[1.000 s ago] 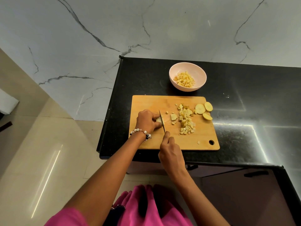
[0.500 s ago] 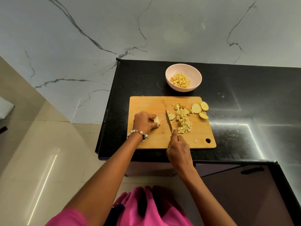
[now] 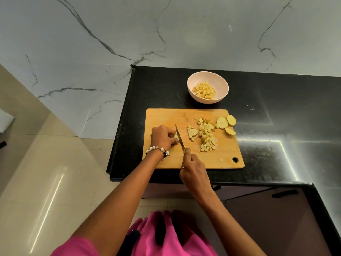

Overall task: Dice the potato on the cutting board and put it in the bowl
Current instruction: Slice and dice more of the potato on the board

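Black stone counter against a veined marble wall carries the wooden cutting board [image 3: 166, 115], the landmark for everything below. Over the board's left half, the left hand [image 3: 162, 136] curls its fingers round a small potato piece [image 3: 176, 139] and pins it to the wood. Touching that piece on its right side is the knife [image 3: 180, 138], its blade tip pointing to the board's far edge, its handle wrapped by the right hand [image 3: 192, 169] at the board's near edge. Further right on the board lie a half-cut slab [image 3: 191, 133], a heap of diced potato [image 3: 206, 135], and three round slices [image 3: 227, 123] at the right edge, one overhanging it. Beyond the board's far edge stands the pink bowl [image 3: 191, 89], already holding dice. The held piece looks very small, so the blade runs close to the curled fingertips; a slip on the wet cut face could nick them. The overhanging slice could also be knocked off the board.
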`<state>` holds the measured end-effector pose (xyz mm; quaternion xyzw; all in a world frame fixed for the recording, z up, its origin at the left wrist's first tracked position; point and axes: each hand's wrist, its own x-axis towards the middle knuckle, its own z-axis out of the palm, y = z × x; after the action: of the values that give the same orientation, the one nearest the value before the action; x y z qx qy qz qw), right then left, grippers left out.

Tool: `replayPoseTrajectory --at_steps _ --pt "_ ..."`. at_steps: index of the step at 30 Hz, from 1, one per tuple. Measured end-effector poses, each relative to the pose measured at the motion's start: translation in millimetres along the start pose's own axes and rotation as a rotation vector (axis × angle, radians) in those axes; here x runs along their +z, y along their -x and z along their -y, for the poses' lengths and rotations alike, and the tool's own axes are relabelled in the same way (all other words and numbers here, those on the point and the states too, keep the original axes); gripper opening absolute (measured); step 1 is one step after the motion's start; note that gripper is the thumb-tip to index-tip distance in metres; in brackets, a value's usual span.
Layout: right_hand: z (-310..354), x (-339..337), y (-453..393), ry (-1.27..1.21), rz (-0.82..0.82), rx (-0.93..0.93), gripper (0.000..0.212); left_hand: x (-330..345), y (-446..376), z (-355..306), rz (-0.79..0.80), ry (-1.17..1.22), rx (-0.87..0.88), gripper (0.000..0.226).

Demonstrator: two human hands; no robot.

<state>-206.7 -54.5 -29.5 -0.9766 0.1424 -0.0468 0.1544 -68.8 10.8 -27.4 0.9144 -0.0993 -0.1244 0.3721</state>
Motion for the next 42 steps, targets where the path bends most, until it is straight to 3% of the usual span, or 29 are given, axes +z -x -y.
replayPoseTrajectory --at_steps 9,15,22,30,39,42 --pt "6 1 -16 0.048 -0.037 -0.021 0.049 -1 -1 0 0.003 -0.008 0.014 0.039" --pt "3 2 18 0.130 0.011 -0.017 0.061 -2 3 2 -0.013 0.052 0.009 0.040" --pt "-14 -2 9 0.010 -0.001 0.087 0.058 -4 6 1 -0.013 0.039 -0.006 0.041" --pt "-3 -2 4 -0.120 -0.028 0.016 0.048 -9 8 2 0.005 0.007 0.000 0.037" --pt "13 0 4 0.032 0.030 0.033 0.052 -8 10 5 -0.049 -0.004 0.067 0.029" --pt "20 3 -5 0.112 -0.025 0.007 0.059 -10 7 4 -0.031 -0.029 0.089 0.026"
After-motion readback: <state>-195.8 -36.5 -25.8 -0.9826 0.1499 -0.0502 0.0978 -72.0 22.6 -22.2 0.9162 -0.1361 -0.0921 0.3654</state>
